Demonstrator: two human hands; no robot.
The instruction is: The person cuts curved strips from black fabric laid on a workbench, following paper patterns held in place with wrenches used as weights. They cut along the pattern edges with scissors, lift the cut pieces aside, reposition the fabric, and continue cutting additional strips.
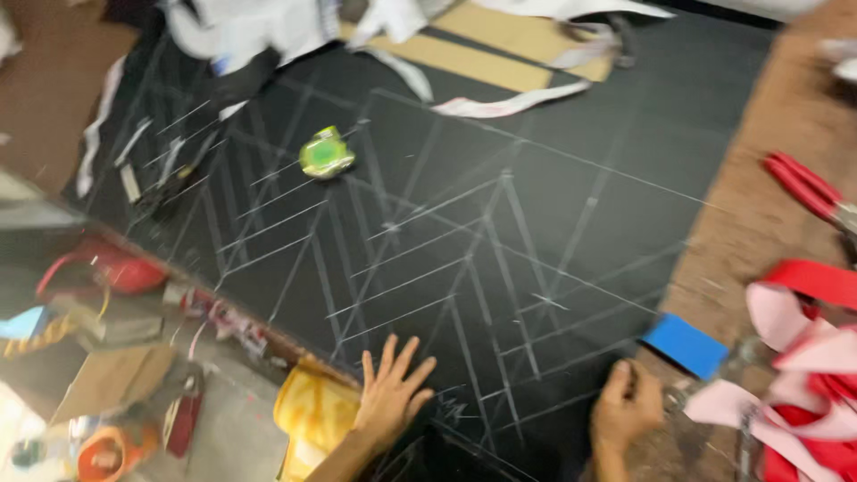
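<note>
Head view, blurred. Black fabric (553,134) with white chalk lines covers most of the table; its middle lies bare, its near-left edge runs along the table rim.

Left hand (389,393): fingers spread wide, palm flat on the cloth near that edge, holding nothing.

Right hand (628,406): fingers curled in on the cloth; whether it holds something, cannot tell.

Around: blue chalk block (686,344) just beside the right hand, green tape measure (327,153) well apart up the cloth, red-handled scissors (808,189) and red-and-pink strips (803,357) off the right edge.
</note>
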